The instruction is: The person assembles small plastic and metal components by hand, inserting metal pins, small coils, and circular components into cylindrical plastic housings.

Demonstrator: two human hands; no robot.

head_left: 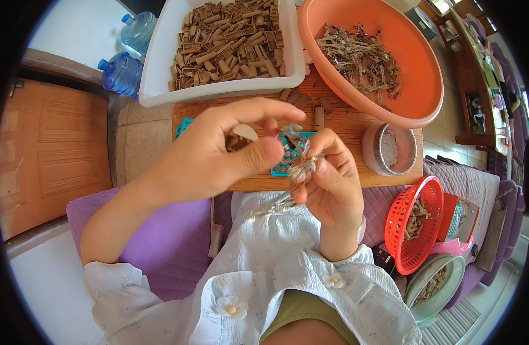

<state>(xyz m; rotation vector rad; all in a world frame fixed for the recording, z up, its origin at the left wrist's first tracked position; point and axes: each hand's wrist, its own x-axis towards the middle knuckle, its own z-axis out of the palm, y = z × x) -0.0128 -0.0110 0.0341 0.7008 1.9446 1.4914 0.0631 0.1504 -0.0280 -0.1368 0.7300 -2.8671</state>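
Observation:
Over the near edge of the wooden table, my two hands are close together. My left hand [218, 146] curls its lower fingers round a brown plastic casing [241, 137]; its thumb and index finger stand apart beside a thin wire. My right hand [333, 181] pinches a bundle of thin wired parts [301, 168] with shiny ends, some strands hanging toward my lap. Partly hidden behind the hands lies a teal tray [280, 168] holding small round metal pieces. Several loose brown casings [319, 117] rest on the table beyond my fingers.
A white tub [221, 91] full of brown casings stands at the far left, beside an orange basin [414, 86] with tangled wired parts. A whitish pot [372, 150] sits at the table's right. Farther right are a red basket [396, 230] and a pale green basin [457, 282].

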